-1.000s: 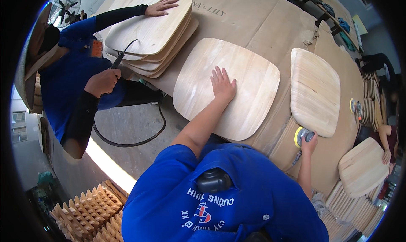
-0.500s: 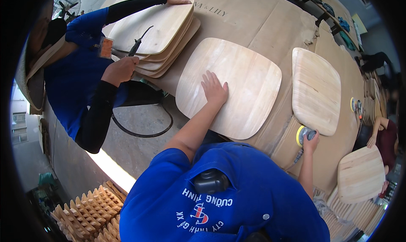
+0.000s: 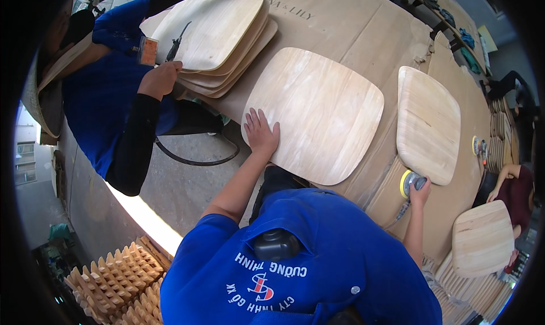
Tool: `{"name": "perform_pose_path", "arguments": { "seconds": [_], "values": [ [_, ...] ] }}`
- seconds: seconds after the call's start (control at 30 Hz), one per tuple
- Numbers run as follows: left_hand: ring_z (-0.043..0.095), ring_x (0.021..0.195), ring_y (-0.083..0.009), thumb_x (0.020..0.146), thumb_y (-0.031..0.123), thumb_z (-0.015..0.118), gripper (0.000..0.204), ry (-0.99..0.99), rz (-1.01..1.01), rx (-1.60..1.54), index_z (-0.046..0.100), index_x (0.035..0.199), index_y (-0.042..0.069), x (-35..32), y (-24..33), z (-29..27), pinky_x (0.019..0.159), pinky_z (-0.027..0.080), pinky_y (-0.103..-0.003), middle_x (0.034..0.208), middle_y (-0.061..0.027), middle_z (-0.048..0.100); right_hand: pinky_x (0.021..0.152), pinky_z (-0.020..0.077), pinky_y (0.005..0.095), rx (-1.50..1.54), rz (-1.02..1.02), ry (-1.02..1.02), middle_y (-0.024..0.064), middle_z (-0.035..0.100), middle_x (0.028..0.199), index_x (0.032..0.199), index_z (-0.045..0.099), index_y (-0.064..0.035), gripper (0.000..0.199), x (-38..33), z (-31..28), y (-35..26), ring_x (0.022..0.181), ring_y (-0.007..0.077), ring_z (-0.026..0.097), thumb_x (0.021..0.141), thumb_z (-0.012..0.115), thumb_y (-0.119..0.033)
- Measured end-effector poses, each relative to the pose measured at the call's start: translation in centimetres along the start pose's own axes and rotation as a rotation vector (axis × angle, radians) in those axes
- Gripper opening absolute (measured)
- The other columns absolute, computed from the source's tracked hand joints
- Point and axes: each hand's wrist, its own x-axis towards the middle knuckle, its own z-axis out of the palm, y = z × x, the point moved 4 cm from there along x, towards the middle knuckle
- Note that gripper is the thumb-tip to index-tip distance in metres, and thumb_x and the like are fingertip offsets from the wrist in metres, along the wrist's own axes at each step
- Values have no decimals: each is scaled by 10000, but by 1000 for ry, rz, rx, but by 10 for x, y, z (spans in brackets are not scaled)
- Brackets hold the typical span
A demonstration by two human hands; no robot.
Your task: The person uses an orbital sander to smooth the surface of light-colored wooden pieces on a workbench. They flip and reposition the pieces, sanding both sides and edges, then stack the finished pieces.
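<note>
1. On the tabletop (image 3: pixel 352 24), the left hand (image 3: pixel 261 133) lies flat, fingers spread, on a wooden panel (image 3: pixel 318 112) near its left edge.
2. Right hand (image 3: pixel 419 191) grips a yellow sander (image 3: pixel 410 182), fingers wrapped round it, just beside a second panel (image 3: pixel 427 123).

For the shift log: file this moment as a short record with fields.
Left hand: left hand flat, palm down, on the near-left edge of the large pale curved plywood seat panel
Right hand: right hand gripping the round yellow-padded sander on the brown cardboard-covered workbench
Beside it: second pale plywood seat panel, just beyond the sander
Co-worker: person in a blue shirt at a stack of the same panels
</note>
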Motion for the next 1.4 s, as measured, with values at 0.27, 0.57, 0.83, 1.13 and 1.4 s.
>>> {"name": "perform_pose_path", "arguments": {
  "seconds": [0.27, 0.57, 0.83, 1.13, 1.4],
  "values": [
    [540, 1202, -342, 822, 40, 660, 304, -539, 544, -597, 642, 1125, 36, -69, 65, -47, 971, 468, -416, 1334, -162, 537, 983, 429, 431, 120, -308, -181, 184, 476, 1217, 1383, 393, -114, 815, -63, -22, -66, 1153, 375, 501, 665, 771, -39],
    [553, 604, -128, 986, 348, 528, 370, -90, 1179, -1517, 691, 852, 44, -21, 143, -375, 649, 546, -328, 750, -58, 602, 930, 479, 425, 151, -652, -363, 154, 446, 1271, 1366, 417, -173, 799, -76, 3, -260, 1109, 367, 539, 669, 778, -24],
    [557, 616, -132, 969, 324, 545, 328, -364, 1430, -1785, 682, 847, 52, -64, 180, -425, 646, 541, -328, 762, -56, 600, 889, 506, 413, 193, -731, -474, 142, 439, 1274, 1363, 423, -195, 797, -93, 15, -308, 1047, 353, 577, 670, 778, -23],
    [562, 630, -137, 950, 296, 564, 281, -551, 1419, -1901, 672, 841, 61, -73, 186, -409, 642, 534, -328, 775, -54, 598, 885, 503, 415, 168, -746, -427, 141, 445, 1260, 1352, 443, -182, 782, -102, 12, -291, 1038, 351, 576, 665, 779, -17],
    [567, 642, -142, 933, 271, 580, 239, -667, 1415, -1965, 663, 835, 69, -76, 194, -397, 639, 528, -327, 786, -52, 596, 891, 491, 415, 174, -675, -433, 148, 452, 1248, 1354, 433, -174, 790, -108, 10, -268, 1059, 367, 561, 662, 780, -14]
  ]
}}
